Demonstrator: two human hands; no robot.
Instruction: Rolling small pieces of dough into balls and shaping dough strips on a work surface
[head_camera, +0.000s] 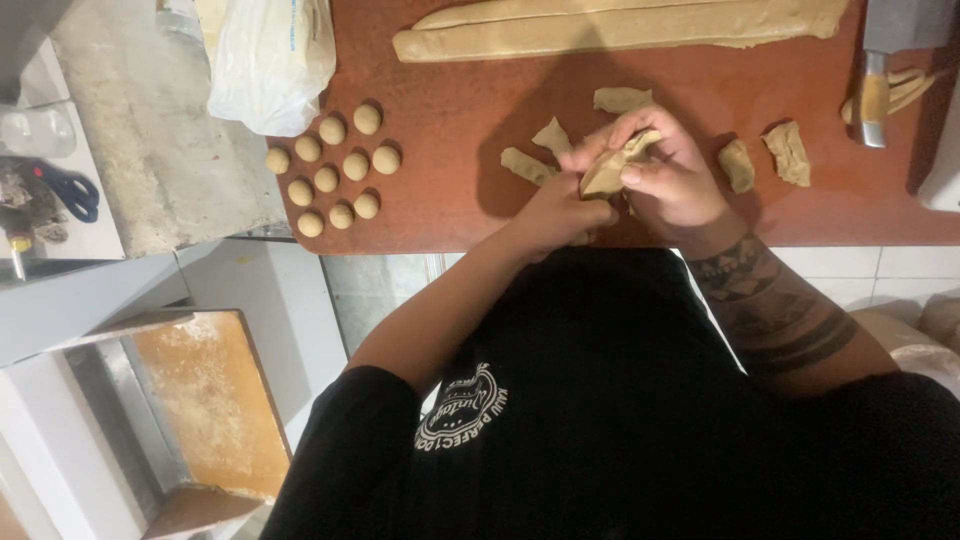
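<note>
A reddish-brown flat work board (450, 200) is covered with pale tan dough pieces (527, 165) and matching tan round dough balls (333, 130). Dark banded tattoo patterning is seen on the right forearm (770, 300). A black shirt (620, 420) is marked with a white emblem.

A reddish-brown board (440, 110) covered the counter. To its left lay a grey stone slab (150, 140), and beyond that a white ledge (80, 235) with blue-handled scissors (70, 188). White tiles (850, 265) faced the counter's front. Below on the left stood a white frame (60, 440) holding a floury orange shelf (215, 400). Light was even and soft.
</note>
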